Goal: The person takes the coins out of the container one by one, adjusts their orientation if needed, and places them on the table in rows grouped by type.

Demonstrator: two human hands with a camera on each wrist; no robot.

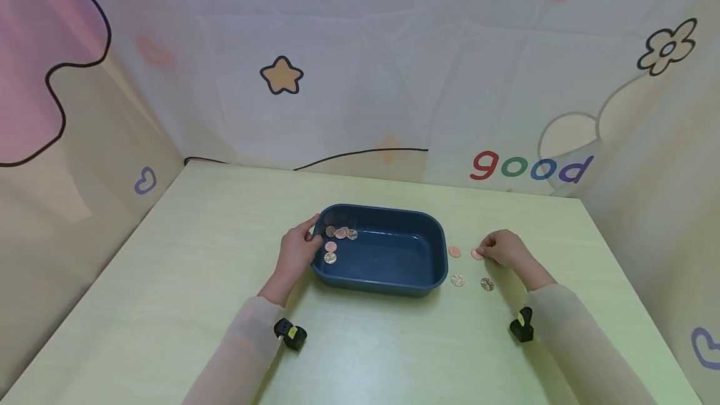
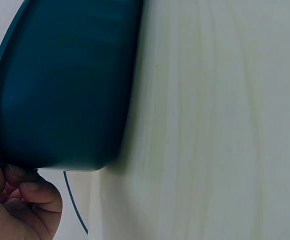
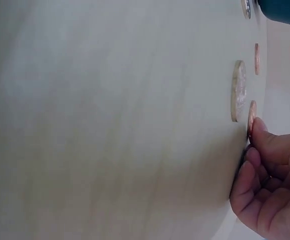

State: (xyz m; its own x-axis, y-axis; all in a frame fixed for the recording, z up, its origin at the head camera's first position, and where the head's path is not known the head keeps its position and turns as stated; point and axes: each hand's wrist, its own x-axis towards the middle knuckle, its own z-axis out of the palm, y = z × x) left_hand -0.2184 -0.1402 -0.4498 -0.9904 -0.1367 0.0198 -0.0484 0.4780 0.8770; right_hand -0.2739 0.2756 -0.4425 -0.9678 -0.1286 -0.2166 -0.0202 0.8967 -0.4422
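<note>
A dark blue rectangular plastic basin [image 1: 382, 287] sits on the table, with several copper and silvery coins [image 1: 330, 246] lying inside at its left end. My left hand [image 1: 299, 247] grips the basin's left rim, thumb over the edge and curled fingers against the outer wall. To the right of the basin, my right hand [image 1: 506, 250] pinches the edge of a copper coin [image 3: 252, 117] low at the tabletop. Another copper coin [image 1: 454, 252] lies between that hand and the basin. Two paler metallic coins, one [image 1: 457, 280] by the basin and one [image 1: 487, 284] farther right, lie nearer to me.
The pale wood-grain table [image 1: 169, 305] extends around the basin to both sides. A printed cloth [image 1: 349, 99] with a star, a flower and the word "good" hangs behind the table's back edge and along its sides. Each sleeve cuff carries a small black device [image 1: 291, 334].
</note>
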